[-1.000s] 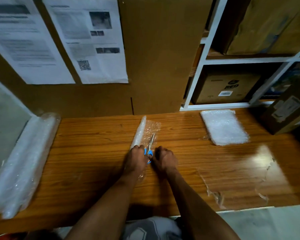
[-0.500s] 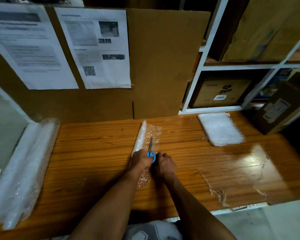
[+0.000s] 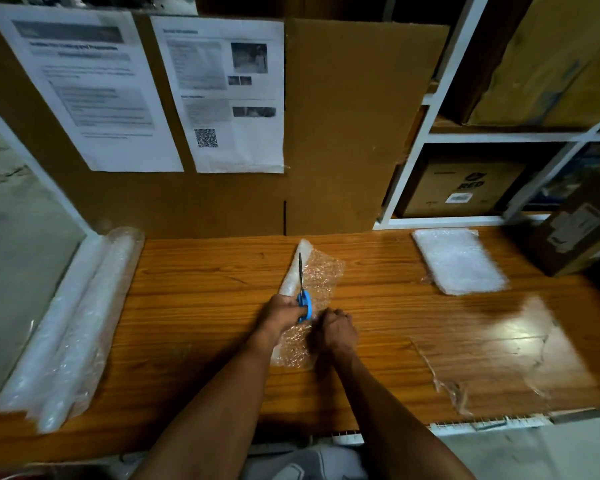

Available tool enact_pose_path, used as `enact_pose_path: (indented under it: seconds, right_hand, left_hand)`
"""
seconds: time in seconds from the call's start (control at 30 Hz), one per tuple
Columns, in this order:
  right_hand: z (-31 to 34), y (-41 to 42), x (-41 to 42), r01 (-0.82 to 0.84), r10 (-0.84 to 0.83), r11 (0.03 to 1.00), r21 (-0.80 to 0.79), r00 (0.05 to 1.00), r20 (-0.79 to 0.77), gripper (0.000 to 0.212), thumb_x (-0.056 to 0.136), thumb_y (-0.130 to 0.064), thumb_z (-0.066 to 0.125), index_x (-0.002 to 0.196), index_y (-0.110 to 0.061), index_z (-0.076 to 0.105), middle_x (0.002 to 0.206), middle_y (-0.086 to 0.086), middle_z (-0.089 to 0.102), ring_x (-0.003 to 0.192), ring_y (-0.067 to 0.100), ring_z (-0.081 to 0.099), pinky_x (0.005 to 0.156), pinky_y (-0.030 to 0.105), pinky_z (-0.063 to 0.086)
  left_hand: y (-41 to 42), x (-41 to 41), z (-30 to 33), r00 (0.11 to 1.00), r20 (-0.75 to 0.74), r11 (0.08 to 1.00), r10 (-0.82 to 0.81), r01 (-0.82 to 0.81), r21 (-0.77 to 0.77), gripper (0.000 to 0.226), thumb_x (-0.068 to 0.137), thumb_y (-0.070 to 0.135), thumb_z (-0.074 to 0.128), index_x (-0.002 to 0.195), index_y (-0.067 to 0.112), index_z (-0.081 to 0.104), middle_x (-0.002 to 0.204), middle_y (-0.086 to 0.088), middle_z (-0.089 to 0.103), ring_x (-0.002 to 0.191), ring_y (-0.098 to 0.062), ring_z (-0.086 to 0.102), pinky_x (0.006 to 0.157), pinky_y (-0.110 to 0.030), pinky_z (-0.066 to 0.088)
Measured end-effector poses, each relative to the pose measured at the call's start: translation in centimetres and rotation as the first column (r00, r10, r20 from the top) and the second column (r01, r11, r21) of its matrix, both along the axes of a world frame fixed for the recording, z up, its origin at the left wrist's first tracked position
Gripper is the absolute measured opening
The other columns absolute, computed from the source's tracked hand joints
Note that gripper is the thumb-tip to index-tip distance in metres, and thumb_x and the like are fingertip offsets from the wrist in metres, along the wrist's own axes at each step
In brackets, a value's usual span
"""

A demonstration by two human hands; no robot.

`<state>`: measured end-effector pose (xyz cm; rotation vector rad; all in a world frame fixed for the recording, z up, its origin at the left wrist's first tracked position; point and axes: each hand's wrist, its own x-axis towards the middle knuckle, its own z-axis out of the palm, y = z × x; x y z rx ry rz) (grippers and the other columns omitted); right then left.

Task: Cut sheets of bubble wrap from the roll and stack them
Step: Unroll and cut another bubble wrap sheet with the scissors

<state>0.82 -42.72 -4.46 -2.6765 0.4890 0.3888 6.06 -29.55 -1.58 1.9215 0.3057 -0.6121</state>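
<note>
A small bubble wrap roll [image 3: 292, 271] lies in the middle of the wooden table [image 3: 201, 306], pointing away from me, with its loose end [image 3: 324, 271] spread to its right. Blue-handled scissors [image 3: 304, 299] lie along the roll, blades pointing away. My left hand [image 3: 280, 311] grips the scissor handles. My right hand [image 3: 334, 330] is curled on the near part of the loose wrap [image 3: 293, 351], just right of the scissors. A stack of cut bubble wrap sheets [image 3: 459, 260] lies at the back right.
A large bubble wrap roll [image 3: 80, 323] lies along the table's left edge. Clear plastic film [image 3: 492, 362] lies crumpled on the right front. A cardboard panel [image 3: 343, 133] with taped papers stands behind the table. White shelves [image 3: 430, 133] with boxes stand at the right, and a box [image 3: 575, 223] rests on the back right corner.
The scissors and my left hand have moved forward along the wrap, away from me, and the blades now reach further up the roll. My right hand followed a little.
</note>
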Motion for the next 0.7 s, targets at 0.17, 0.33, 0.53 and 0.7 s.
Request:
enact_pose_path:
  seconds: [0.17,0.33,0.53,0.7]
  right_hand:
    - [-0.1,-1.5,-0.4,0.224,-0.308,0.878,0.422,0.941,0.141,0.018,0.098,-0.025,0.065,0.104,-0.009,0.060,0.101,0.015,0.071,0.096,0.031,0.068,0.073,0.032,0.045]
    - [-0.7,-3.5,-0.4,0.417,-0.580,0.690,0.592,0.807,0.108,0.018,0.097,-0.019,0.062,0.084,-0.020,0.050,0.086,0.011,0.067,0.094,0.037,0.068,0.078,0.042,0.051]
    - [-0.1,-4.1,-1.7,0.266,-0.579,0.403,0.876,0.815,0.019,0.033,0.104,-0.001,0.056,0.132,-0.018,0.053,0.102,0.017,0.072,0.081,0.028,0.068,0.058,0.027,0.058]
    - [-1.4,-4.0,-1.3,0.232,-0.528,0.502,0.833,0.845,0.084,0.028,0.104,0.004,0.051,0.120,-0.012,0.066,0.121,0.020,0.072,0.106,0.034,0.069,0.091,0.040,0.056]
  left_hand:
    - [1.9,0.8,0.1,0.996,0.060,0.984,0.062,-0.071,0.163,0.013,0.083,0.025,0.079,0.082,0.013,0.074,0.080,-0.001,0.075,0.078,-0.019,0.072,0.065,-0.027,0.056]
    - [3.4,1.6,0.7,0.973,0.189,0.891,0.134,-0.202,0.406,0.034,0.088,0.041,0.074,0.104,0.012,0.075,0.105,-0.007,0.076,0.095,-0.029,0.072,0.069,-0.029,0.051]
    - [2.4,0.8,0.4,0.958,0.250,0.944,0.143,-0.207,0.256,0.026,0.085,0.045,0.074,0.078,0.021,0.067,0.084,0.000,0.073,0.078,-0.024,0.069,0.067,-0.029,0.054]
    - [0.9,-0.3,-0.8,0.980,0.158,0.991,0.119,-0.127,0.042,0.016,0.087,0.031,0.075,0.082,0.016,0.073,0.080,-0.001,0.076,0.070,-0.017,0.069,0.063,-0.028,0.052]
